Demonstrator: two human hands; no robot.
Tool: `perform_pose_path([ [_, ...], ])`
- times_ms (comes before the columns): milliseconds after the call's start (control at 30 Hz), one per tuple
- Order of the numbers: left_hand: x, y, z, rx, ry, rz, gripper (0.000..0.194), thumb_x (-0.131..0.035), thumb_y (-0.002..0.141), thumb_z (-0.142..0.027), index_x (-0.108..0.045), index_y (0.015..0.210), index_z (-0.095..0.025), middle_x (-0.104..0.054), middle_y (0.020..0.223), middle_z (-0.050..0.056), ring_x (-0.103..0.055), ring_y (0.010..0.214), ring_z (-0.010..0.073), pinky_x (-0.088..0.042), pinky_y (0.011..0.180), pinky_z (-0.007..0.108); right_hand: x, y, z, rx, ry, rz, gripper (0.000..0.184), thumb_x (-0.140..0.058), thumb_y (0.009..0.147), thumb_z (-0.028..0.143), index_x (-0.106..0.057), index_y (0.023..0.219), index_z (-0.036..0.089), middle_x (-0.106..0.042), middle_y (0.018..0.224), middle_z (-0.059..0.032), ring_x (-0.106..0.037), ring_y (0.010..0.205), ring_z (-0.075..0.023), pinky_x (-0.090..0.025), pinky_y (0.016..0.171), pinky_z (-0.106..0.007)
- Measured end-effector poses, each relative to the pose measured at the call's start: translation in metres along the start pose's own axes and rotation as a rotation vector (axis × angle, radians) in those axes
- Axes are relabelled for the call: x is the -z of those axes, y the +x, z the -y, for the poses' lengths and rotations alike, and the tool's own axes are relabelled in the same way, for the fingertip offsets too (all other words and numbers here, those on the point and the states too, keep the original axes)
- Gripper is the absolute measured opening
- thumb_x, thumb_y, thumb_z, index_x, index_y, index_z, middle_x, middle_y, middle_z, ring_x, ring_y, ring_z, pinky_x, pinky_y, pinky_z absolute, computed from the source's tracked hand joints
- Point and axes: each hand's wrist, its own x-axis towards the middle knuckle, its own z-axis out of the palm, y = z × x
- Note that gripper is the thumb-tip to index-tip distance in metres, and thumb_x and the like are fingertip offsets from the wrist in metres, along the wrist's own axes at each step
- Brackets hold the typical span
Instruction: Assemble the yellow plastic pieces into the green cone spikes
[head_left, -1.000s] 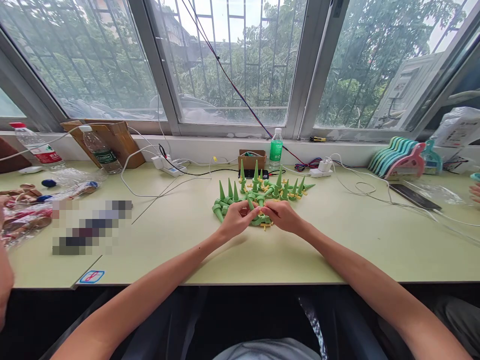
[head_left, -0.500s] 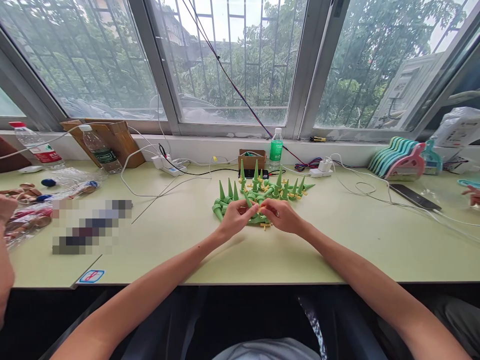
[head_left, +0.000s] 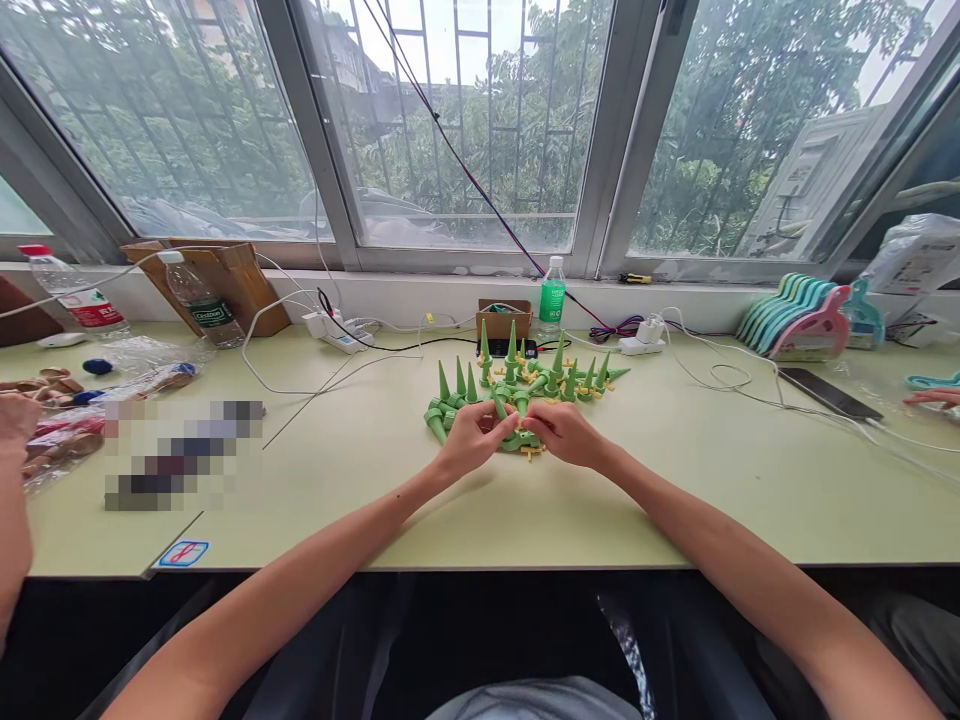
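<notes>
My left hand [head_left: 478,440] is closed around a green plant watering spike [head_left: 499,406], its pointed end rising above the fingers. At its side my right hand [head_left: 561,430] pinches a small yellow valve [head_left: 523,423] at the near end of that spike; the fingertips mostly hide it. Several more green watering spikes [head_left: 555,375] are gathered on the table just beyond both hands, some upright with points up, others lying down. Yellow cross-shaped valves [head_left: 531,454] stick out among them.
A green-labelled bottle [head_left: 553,295] and a small cardboard box [head_left: 504,318] stand behind the spikes. White cables and a phone [head_left: 830,394] lie to the right, near a row of plastic hangers [head_left: 802,318]. Other people's hands show at the left and right edges.
My right hand has turned slightly, its fingers curling in more at the valve. The left hand stays almost still. At the right edge another person's hand has shifted.
</notes>
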Motion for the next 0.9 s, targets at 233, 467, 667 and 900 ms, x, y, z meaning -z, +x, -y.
perform_pose_path([
  [233, 0.0005, 0.0008, 0.0031, -0.004, 0.001, 0.010, 0.033, -0.063, 0.081, -0.044, -0.066, 0.082, -0.011, -0.048, 0.056, -0.002, -0.039, 0.047, 0.0062, -0.029, 0.041, 0.019, 0.0000, -0.0001, -0.0002, 0.003, -0.029, 0.017, 0.038, -0.038, 0.098, 0.036, -0.033, 0.063, 0.019, -0.031, 0.054, 0.0060, -0.024, 0.051, -0.0084, -0.023, 0.052, -0.023],
  [467, 0.0002, 0.0015, 0.0056, 0.039, -0.026, 0.010, 0.036, -0.063, 0.081, -0.047, -0.062, 0.074, -0.012, -0.045, 0.054, -0.003, -0.037, 0.046, 0.0058, -0.026, 0.041, 0.019, -0.0006, -0.0001, 0.0009, -0.009, -0.007, 0.005, 0.037, -0.041, 0.096, 0.037, -0.043, 0.065, 0.019, -0.042, 0.056, 0.0037, -0.032, 0.052, -0.0092, -0.029, 0.054, -0.023],
  [667, 0.0010, 0.0022, 0.0015, 0.144, -0.132, 0.024, 0.041, -0.065, 0.078, -0.052, -0.060, 0.068, -0.012, -0.035, 0.048, -0.006, -0.033, 0.041, 0.0049, -0.021, 0.038, 0.020, 0.0008, 0.0003, 0.0057, -0.012, 0.044, -0.009, 0.026, -0.046, 0.094, 0.036, -0.053, 0.077, 0.018, -0.049, 0.063, 0.0019, -0.038, 0.056, -0.0100, -0.033, 0.056, -0.022],
  [900, 0.0018, 0.0026, -0.0006, 0.193, -0.154, 0.020, 0.041, -0.065, 0.078, -0.052, -0.061, 0.072, -0.012, -0.036, 0.048, -0.006, -0.034, 0.041, 0.0048, -0.021, 0.039, 0.020, -0.0003, -0.0003, 0.0051, -0.047, 0.148, 0.030, 0.018, -0.048, 0.093, 0.032, -0.055, 0.086, 0.018, -0.054, 0.070, 0.0004, -0.041, 0.057, -0.0099, -0.035, 0.055, -0.022],
])
